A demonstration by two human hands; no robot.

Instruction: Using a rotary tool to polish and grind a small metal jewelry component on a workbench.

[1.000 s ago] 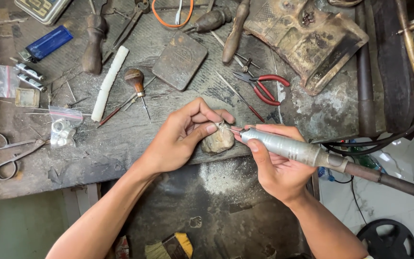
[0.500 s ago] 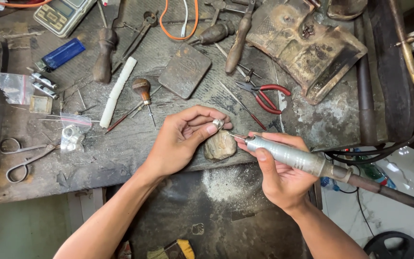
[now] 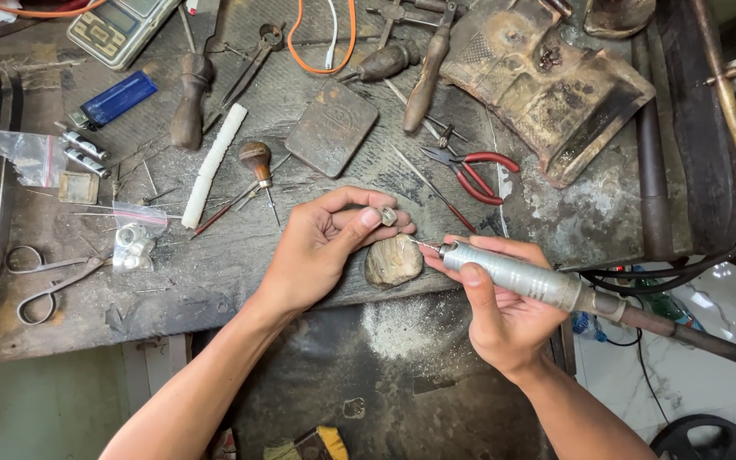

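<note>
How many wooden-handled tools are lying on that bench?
4 that I can tell: one dark handle upper left, a round-knobbed one mid-bench, two near the top. Clutter may hide more.

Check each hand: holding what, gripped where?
Left hand pinches a small metal ring at its fingertips. Right hand grips the rotary handpiece around its barrel.

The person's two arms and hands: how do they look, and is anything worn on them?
Both forearms are bare up to the frame edge, with no sleeves in view. The left hand and the right hand wear no gloves. No rings, watch or bracelets show. The fingernails are short. No cables or markings are on the arms.
</note>
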